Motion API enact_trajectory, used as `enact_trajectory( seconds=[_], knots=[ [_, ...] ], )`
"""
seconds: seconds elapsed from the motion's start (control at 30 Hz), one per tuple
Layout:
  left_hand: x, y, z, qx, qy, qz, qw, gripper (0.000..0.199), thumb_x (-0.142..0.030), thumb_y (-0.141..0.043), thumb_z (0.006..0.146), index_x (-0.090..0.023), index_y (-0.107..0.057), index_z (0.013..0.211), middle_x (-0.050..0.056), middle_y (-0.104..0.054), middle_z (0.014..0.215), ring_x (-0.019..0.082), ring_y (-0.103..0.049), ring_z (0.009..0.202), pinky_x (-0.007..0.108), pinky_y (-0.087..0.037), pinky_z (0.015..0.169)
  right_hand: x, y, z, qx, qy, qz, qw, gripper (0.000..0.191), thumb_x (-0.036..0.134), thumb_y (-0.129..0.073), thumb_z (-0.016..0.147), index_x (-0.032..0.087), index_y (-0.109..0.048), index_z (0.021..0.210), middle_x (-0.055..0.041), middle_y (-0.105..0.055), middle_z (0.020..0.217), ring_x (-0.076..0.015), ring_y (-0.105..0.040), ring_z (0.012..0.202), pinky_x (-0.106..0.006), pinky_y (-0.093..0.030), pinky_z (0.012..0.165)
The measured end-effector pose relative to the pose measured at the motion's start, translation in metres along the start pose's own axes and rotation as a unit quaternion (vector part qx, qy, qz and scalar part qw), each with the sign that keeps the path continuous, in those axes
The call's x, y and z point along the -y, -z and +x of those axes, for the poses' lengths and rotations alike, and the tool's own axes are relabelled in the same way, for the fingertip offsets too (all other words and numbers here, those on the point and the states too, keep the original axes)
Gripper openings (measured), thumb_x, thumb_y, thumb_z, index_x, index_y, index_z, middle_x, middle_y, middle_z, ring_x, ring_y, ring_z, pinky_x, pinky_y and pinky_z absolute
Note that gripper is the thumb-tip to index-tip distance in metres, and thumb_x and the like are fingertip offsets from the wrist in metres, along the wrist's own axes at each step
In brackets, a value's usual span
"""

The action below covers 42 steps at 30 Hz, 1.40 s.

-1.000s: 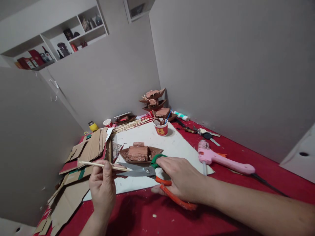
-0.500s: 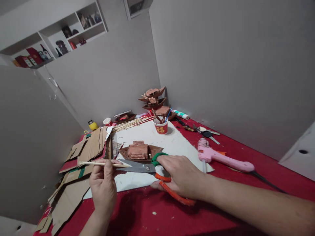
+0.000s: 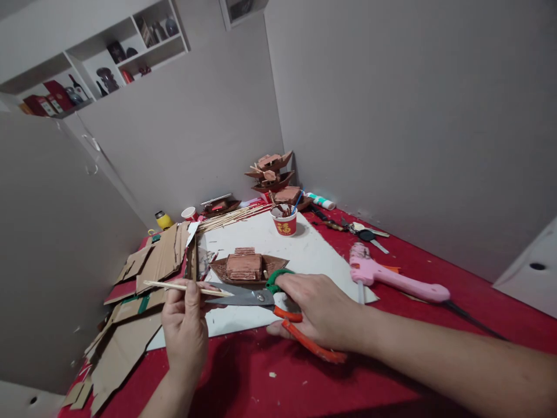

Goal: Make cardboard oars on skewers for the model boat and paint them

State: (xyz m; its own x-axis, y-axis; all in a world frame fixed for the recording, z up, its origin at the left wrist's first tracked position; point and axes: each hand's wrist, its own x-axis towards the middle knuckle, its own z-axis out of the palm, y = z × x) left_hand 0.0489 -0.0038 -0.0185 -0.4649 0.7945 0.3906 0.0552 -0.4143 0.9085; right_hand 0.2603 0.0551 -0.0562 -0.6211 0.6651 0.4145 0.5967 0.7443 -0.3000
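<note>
Pinched between the thumb and fingers of my left hand (image 3: 186, 319) are thin pale wooden sticks (image 3: 167, 285), pointing right. My right hand (image 3: 315, 310) grips scissors (image 3: 296, 315) with orange and green wrapped handles. Their blades (image 3: 243, 297) are parted, and the right ends of the sticks lie between them. Just beyond the blades, a brown model boat (image 3: 243, 267) with a ribbed cabin rests on a white board (image 3: 235, 322). Parts of the left fingers are hidden behind the sticks and blades.
Cut cardboard (image 3: 163, 261) is piled at the left. A red paper cup (image 3: 285, 223) with a brush stands behind the boat. At the right lies a pink glue gun (image 3: 391, 278) with its cord. More model boats (image 3: 270, 171) and loose sticks (image 3: 235, 217) are at the back.
My left hand and the sticks have shifted very slightly right, so the sticks reach a little further between the scissor blades. The right hand stays nearly still.
</note>
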Motion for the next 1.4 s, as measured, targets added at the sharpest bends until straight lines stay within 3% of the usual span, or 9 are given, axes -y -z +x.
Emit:
enact_trajectory(
  seconds=[0.77,1.07,1.4],
  knots=[
    [0.0003,-0.0049,-0.0005,-0.006,0.029,-0.037,0.999,0.028,-0.043,-0.069,0.079,-0.017,-0.057,0.078,-0.004,-0.062,0.065,0.009,-0.062,0.055,0.02,-0.055,0.055,-0.0016,-0.0012,-0.0004,0.039,-0.005,0.041,0.998,0.046,0.067,-0.054,0.078,0.021,-0.048,0.072,-0.0021,-0.062,0.064,-0.0195,-0.056,0.056,-0.027,-0.027,0.052],
    [0.0039,-0.0018,-0.0001,0.003,0.018,-0.024,1.0,0.026,-0.042,-0.065,0.083,-0.018,-0.057,0.079,-0.003,-0.064,0.067,0.009,-0.062,0.056,0.019,-0.055,0.056,-0.0007,-0.0021,-0.0033,0.009,-0.007,0.015,1.0,0.044,0.063,-0.057,0.077,0.021,-0.05,0.071,-0.0027,-0.063,0.064,-0.0207,-0.059,0.057,-0.028,-0.027,0.052],
    [0.0045,-0.0034,-0.0015,-0.002,0.016,-0.044,0.999,0.025,-0.04,-0.068,0.081,-0.017,-0.059,0.08,0.0,-0.068,0.07,0.012,-0.065,0.058,0.023,-0.056,0.056,0.0004,-0.004,-0.0044,0.016,-0.018,0.013,1.0,0.044,0.063,-0.056,0.078,0.02,-0.051,0.07,-0.0027,-0.061,0.06,-0.02,-0.057,0.052,-0.028,-0.028,0.05]
  ],
)
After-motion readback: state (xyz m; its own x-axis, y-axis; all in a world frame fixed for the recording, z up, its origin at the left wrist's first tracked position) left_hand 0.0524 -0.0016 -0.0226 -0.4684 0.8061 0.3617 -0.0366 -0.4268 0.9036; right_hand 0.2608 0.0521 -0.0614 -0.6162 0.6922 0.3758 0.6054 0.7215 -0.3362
